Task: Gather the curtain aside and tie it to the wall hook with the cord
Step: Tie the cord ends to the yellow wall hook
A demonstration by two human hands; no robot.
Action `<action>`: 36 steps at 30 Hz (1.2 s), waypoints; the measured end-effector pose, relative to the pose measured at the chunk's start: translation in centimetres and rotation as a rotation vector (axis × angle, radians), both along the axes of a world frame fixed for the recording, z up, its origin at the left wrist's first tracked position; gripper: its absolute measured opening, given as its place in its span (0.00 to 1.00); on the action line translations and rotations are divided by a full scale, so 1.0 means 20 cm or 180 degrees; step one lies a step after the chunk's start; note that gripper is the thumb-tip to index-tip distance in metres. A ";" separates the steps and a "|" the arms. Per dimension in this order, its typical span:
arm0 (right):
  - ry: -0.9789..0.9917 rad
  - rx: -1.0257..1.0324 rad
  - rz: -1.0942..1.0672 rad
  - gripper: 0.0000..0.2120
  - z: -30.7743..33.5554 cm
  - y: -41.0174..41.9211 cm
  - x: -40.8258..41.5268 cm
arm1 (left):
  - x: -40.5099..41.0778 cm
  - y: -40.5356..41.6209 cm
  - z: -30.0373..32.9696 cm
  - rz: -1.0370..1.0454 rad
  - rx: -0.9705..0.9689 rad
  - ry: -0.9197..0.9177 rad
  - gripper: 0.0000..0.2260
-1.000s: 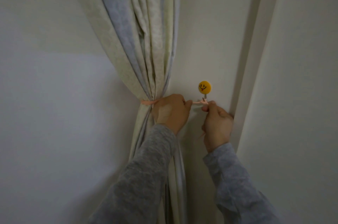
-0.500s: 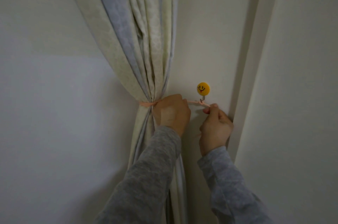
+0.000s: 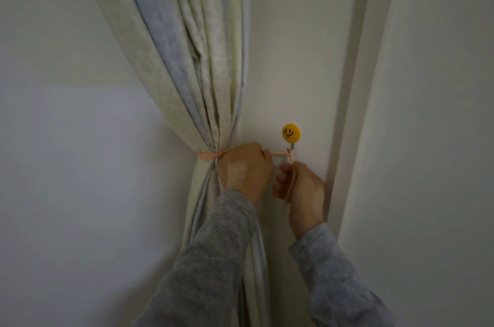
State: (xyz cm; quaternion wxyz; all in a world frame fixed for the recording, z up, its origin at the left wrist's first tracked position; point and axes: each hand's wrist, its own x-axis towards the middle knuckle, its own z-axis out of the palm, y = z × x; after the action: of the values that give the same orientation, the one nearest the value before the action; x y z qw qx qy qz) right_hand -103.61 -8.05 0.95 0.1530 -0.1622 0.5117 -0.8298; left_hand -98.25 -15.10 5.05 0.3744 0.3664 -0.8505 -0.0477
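Note:
A cream and pale blue curtain (image 3: 197,73) hangs gathered into a bunch against the wall. A pink cord (image 3: 209,155) wraps around the bunch and runs right to the metal hook under a yellow smiley wall hook (image 3: 291,132). My left hand (image 3: 246,169) is closed on the cord beside the curtain. My right hand (image 3: 302,187) sits just below the hook, pinching the cord's loose end, which trails down across my palm. The cord loops over the hook between my two hands.
A white wall (image 3: 66,193) lies to the left. A white door frame or wall corner (image 3: 355,113) runs vertically just right of the hook, close to my right hand. Grey sleeves cover both forearms.
My right hand has dropped from beside the hook to below it, pulling the cord's end downward. My left hand has stayed in place on the cord by the curtain.

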 end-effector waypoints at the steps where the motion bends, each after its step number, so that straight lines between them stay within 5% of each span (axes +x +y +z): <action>1: 0.0057 0.0099 0.0014 0.13 0.00 -0.01 0.00 | 0.00 0.00 0.00 -0.0016 -0.0028 0.0008 0.15; 12: 0.0525 0.0127 -0.0926 0.15 -0.03 -0.06 -0.02 | 0.01 -0.02 -0.03 -0.0097 -0.0033 0.0092 0.16; 19: 0.0369 0.0078 -0.0776 0.17 -0.03 -0.05 0.00 | 0.02 -0.02 -0.03 -0.0136 -0.0041 0.0183 0.15; 29: 0.0610 0.0147 -0.0588 0.09 -0.11 -0.05 0.11 | 0.13 0.13 -0.21 -0.0360 -0.0383 0.1954 0.06; 36: 0.0412 0.0011 -0.0482 0.09 -0.13 -0.03 0.13 | 0.10 0.23 -0.28 -0.1571 0.1457 0.3067 0.10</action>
State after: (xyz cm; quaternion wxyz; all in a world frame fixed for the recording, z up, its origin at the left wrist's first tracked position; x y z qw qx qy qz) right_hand -101.04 -8.66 -1.63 0.0567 -0.1760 0.5327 -0.8258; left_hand -96.27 -10.46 -0.59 0.6079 0.1662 -0.6126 -0.4770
